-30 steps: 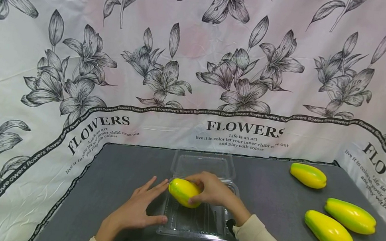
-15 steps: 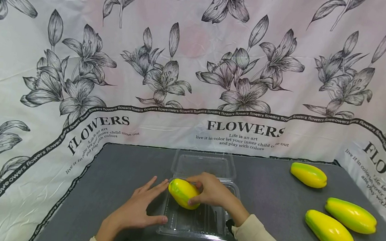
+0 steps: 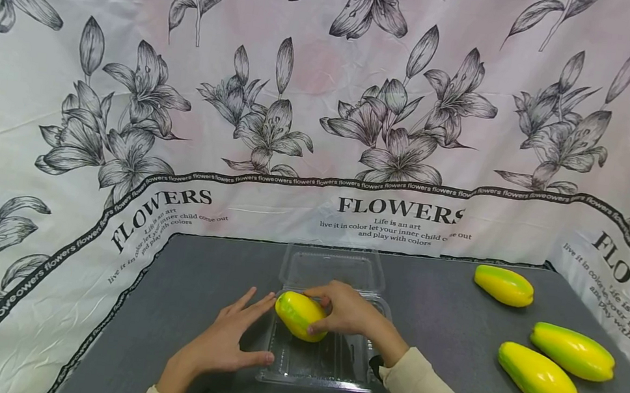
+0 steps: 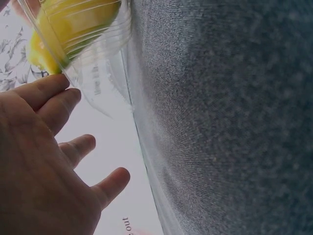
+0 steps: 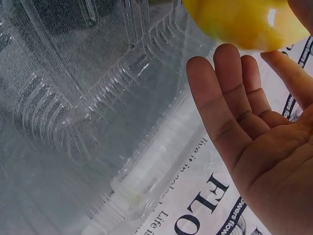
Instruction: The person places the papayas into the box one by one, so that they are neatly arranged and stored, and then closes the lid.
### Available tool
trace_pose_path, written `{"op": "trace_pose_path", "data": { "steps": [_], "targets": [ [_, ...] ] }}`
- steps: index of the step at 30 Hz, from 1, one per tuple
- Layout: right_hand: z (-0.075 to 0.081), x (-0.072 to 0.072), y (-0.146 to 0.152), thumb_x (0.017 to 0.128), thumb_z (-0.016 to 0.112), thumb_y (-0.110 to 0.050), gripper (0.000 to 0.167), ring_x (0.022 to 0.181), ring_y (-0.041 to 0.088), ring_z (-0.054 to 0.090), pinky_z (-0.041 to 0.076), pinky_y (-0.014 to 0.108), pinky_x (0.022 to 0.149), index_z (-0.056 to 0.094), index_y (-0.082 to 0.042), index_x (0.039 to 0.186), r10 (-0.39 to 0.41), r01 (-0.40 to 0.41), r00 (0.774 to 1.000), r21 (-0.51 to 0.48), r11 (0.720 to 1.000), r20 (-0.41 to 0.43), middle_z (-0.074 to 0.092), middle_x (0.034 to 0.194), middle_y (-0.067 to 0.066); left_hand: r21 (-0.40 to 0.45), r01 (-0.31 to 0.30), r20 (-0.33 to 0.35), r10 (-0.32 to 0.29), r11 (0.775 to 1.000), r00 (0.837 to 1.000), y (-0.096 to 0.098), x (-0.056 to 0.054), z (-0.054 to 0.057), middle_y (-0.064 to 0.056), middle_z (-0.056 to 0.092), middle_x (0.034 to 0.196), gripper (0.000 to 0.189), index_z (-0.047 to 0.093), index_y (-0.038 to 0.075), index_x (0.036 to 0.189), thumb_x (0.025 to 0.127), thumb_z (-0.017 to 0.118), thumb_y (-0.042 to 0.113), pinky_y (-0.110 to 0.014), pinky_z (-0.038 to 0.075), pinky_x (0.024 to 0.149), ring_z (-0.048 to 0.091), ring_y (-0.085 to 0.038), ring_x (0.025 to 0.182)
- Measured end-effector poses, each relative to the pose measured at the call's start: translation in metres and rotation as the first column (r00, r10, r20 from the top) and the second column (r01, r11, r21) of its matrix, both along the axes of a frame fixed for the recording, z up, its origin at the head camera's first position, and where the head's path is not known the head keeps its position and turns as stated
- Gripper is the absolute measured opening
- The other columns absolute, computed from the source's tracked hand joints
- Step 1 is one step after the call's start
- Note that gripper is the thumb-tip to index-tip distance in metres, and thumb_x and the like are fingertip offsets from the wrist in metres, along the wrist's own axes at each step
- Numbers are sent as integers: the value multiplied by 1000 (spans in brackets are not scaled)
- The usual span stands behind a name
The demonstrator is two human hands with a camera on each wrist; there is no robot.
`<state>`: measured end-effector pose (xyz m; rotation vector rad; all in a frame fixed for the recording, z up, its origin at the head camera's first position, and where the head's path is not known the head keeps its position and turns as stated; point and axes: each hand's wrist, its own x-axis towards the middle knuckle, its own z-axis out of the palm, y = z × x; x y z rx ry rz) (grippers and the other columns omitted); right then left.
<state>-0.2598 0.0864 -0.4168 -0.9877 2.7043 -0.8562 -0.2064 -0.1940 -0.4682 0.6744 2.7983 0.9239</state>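
Observation:
A yellow-green papaya [image 3: 300,316] is held over the left part of a clear plastic clamshell box [image 3: 322,378]. My right hand [image 3: 345,310] grips its right end between thumb and fingers; in the right wrist view the other fingers stand away from the papaya [image 5: 244,24]. My left hand [image 3: 221,339] has its fingers spread and straight at the box's left side. The left wrist view shows those fingertips [image 4: 63,93] at the clear wall, with the papaya [image 4: 78,24] behind it. Whether the papaya touches the box floor is hard to tell.
The box's hinged lid [image 3: 332,269] lies folded back toward the rear. Three more papayas lie at the right: one papaya [image 3: 503,286] farther back, then a papaya [image 3: 572,352] and another papaya [image 3: 537,378] side by side. Flower-printed cloth [image 3: 267,204] hangs behind the grey table [image 3: 434,381].
Over the last second the papaya has dipped very slightly in my right hand's grip. My left hand keeps its place at the box.

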Motion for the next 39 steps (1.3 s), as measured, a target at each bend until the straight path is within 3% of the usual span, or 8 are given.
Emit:
{"op": "trace_pose_path", "data": {
  "steps": [9, 13, 16, 20, 26, 32, 39],
  "targets": [
    [8, -2, 13, 79, 89, -28, 68, 93, 26, 59, 48, 31, 70, 64, -11, 139, -13, 13, 999, -15, 1000, 45, 65, 108, 15, 1, 2, 3, -2, 1000, 1000, 1, -2, 0, 5, 22, 171, 94, 24, 33, 163, 88, 75, 55, -79, 12, 114, 2, -33, 161],
    [12, -2, 22, 82, 87, -28, 68, 97, 29, 62, 50, 31, 70, 62, -10, 142, -16, 19, 997, -38, 999, 82, 66, 115, 16, -1, 1, 5, -1, 1000, 1000, 1, -1, 0, 7, 22, 171, 94, 25, 32, 163, 87, 75, 55, -79, 13, 114, 2, -33, 161],
    [14, -3, 29, 83, 86, -27, 68, 96, 29, 62, 49, 31, 71, 60, -10, 143, -20, 26, 995, -57, 998, 102, 65, 110, 16, -2, 2, 4, -2, 1000, 1000, 1, -1, 0, 7, 23, 170, 94, 25, 31, 163, 87, 75, 55, -79, 13, 115, 2, -33, 161],
    [14, -2, 40, 83, 86, -26, 68, 83, 22, 59, 47, 28, 68, 60, -9, 143, -25, 32, 995, -73, 997, 95, 62, 101, 16, 2, 7, 1, -7, 1000, 1000, 1, -1, 0, 5, 23, 171, 94, 26, 29, 163, 87, 75, 54, -78, 12, 115, 3, -34, 161],
    [6, 0, 58, 84, 86, -28, 66, 68, 14, 51, 44, 25, 63, 61, -10, 142, -61, 68, 995, -92, 993, 74, 62, 101, 14, 3, 8, 5, -8, 1000, 1000, 1, 0, 0, 5, 23, 170, 94, 27, 29, 163, 87, 76, 54, -78, 12, 115, 2, -34, 161],
    [5, 6, 77, 85, 84, -29, 62, 74, 12, 57, 50, 25, 64, 63, -12, 141, -78, 84, 996, -140, 987, 42, 61, 100, 5, 4, 5, 11, -5, 1000, 1000, 0, 0, -1, 7, 22, 170, 94, 26, 29, 163, 87, 75, 54, -79, 13, 114, 2, -34, 161],
    [6, 13, 97, 87, 82, -32, 60, 78, 9, 58, 53, 26, 70, 63, -11, 140, -87, 85, 996, -177, 980, -3, 63, 102, 10, 8, 6, 3, -6, 1000, 1000, 1, 0, 0, 7, 22, 170, 93, 27, 29, 163, 88, 76, 52, -78, 12, 115, 2, -34, 161]
  ]
}}
